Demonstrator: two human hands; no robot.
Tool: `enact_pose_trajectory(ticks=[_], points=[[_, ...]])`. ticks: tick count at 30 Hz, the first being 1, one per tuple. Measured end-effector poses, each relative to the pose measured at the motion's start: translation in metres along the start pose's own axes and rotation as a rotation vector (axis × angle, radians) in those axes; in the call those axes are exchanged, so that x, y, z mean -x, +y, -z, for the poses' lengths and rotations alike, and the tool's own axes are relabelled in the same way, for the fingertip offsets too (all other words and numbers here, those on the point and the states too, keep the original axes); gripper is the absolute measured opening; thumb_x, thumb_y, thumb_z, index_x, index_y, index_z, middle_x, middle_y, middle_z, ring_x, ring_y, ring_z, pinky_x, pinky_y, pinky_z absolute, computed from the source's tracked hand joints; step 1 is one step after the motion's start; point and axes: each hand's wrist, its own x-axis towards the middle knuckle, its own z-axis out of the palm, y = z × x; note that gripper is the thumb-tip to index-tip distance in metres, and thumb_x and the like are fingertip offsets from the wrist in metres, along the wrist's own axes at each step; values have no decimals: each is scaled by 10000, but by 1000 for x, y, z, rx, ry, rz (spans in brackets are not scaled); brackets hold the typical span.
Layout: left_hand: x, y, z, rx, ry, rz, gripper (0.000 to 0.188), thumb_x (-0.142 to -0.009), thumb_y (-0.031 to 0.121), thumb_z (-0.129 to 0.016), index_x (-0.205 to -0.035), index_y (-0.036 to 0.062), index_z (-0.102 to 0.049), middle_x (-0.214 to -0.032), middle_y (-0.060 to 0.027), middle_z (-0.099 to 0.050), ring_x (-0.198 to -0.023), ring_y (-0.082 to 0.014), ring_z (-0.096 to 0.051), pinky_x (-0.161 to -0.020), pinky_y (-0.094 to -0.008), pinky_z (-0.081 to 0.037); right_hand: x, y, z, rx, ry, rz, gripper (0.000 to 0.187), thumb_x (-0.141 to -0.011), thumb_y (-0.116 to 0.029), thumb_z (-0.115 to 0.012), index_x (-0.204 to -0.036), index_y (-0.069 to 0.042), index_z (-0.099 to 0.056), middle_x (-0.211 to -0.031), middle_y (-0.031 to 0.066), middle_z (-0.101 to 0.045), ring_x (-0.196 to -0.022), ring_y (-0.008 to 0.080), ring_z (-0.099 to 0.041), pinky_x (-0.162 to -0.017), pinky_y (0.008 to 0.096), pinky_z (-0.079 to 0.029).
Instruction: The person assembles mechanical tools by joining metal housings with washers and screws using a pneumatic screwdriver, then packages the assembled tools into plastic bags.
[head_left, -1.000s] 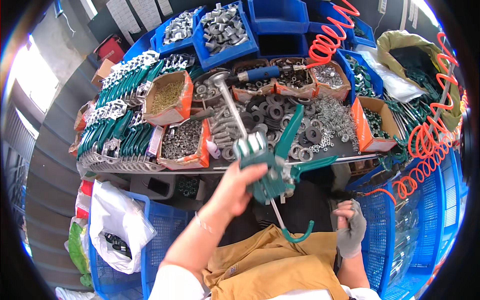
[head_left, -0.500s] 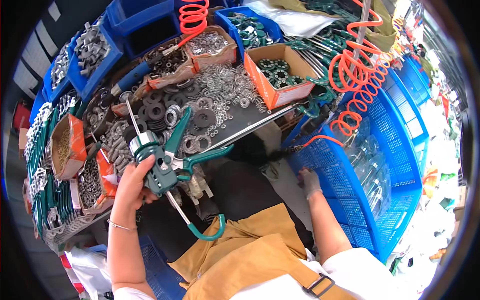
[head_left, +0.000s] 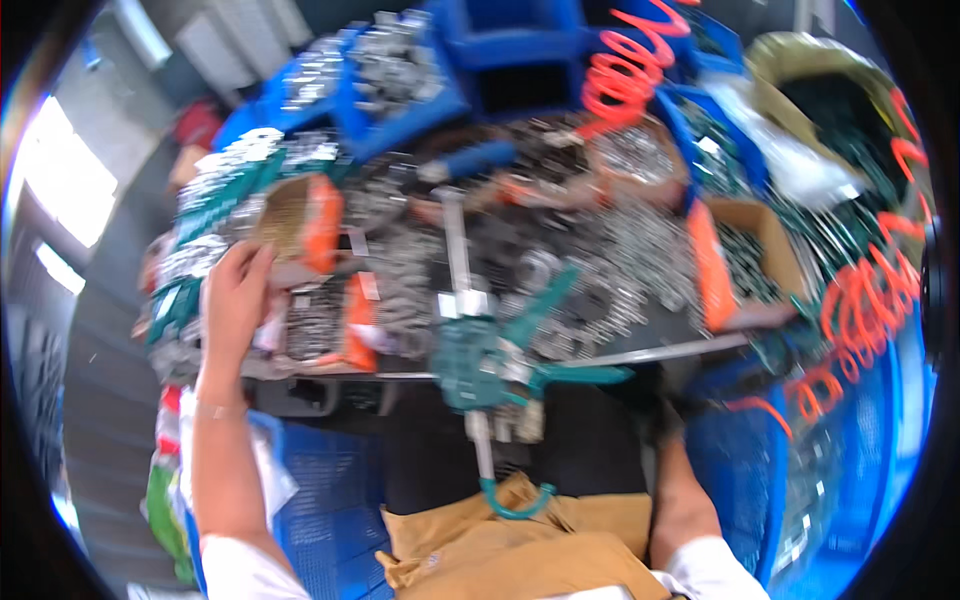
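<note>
The green-handled locking clamp (head_left: 468,365), with a steel bar and a green hooked end, stands nearly upright at the bench's front edge, its handles spread to the right. Neither hand is on it, and what supports it is hidden. At the left, my left hand (head_left: 238,290) is beside the cardboard box of small brass-coloured parts (head_left: 285,215), near a stack of green-handled tools with metal jaws (head_left: 225,215). Motion smears its fingers, so any small thing in them cannot be made out. My right hand (head_left: 664,418) hangs low at the bench's right end, dark and blurred.
Loose springs, rings and washers (head_left: 640,255) cover the bench. Blue bins (head_left: 400,85) line the back. A cardboard box of dark green parts (head_left: 750,265) sits at the right, near coiled orange air hoses (head_left: 860,310). Blue crates (head_left: 330,510) flank my lap.
My left hand has let go of the clamp and moved left to the small-parts box. The clamp stays upright at the bench edge. The view has swung left, and everything is more blurred.
</note>
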Motion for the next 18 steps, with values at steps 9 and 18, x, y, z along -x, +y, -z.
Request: enact_pose_trajectory(ticks=[9, 18], points=[[-124, -108, 8, -533, -326, -222, 247, -795, 237, -607, -928, 70, -732, -934, -186, -686, -896, -341, -665, -826, -416, -510, 131, -11, -12, 307, 365, 632, 315, -872, -116, -662, -1165, -83, -554, -1065, 44, -575, -972, 181, -554, -881, 326, -453], [-124, -96, -7, -395, -179, -416, 195, -772, 165, -657, -902, 37, -725, -883, -206, -680, -853, -356, -657, -818, -429, -503, 270, -92, -128, 1008, 96, 1213, 435, -863, -228, -671, -1206, -42, -477, -1144, 84, -514, -1044, 229, -506, -1004, 379, -385]])
